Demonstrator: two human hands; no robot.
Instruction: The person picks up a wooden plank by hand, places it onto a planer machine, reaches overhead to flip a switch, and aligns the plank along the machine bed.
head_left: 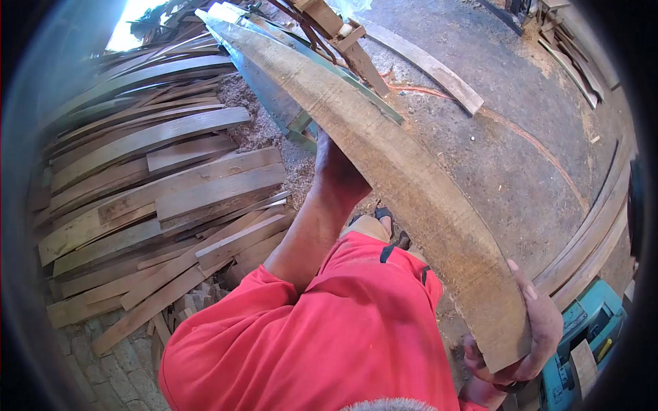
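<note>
A long wooden board (404, 181) runs slantwise across the head view, from the far upper left to the lower right. My left hand (337, 164) supports it from below near the middle; its fingers are hidden behind the board. Around the near end, my right hand (541, 325) is closed, with fingers along the outer edge and the thumb at the other side. The board's far part lies over a blue-green machine (257, 85), largely covered by it, so I cannot tell whether they touch.
Stacked planks (137, 198) fill the left side, with wood shavings (240, 103) beside them. A curved plank (432, 61) lies on the concrete floor (507, 157), near an orange cable (534, 140). A teal machine (569, 342) stands at lower right, by long boards (589, 246).
</note>
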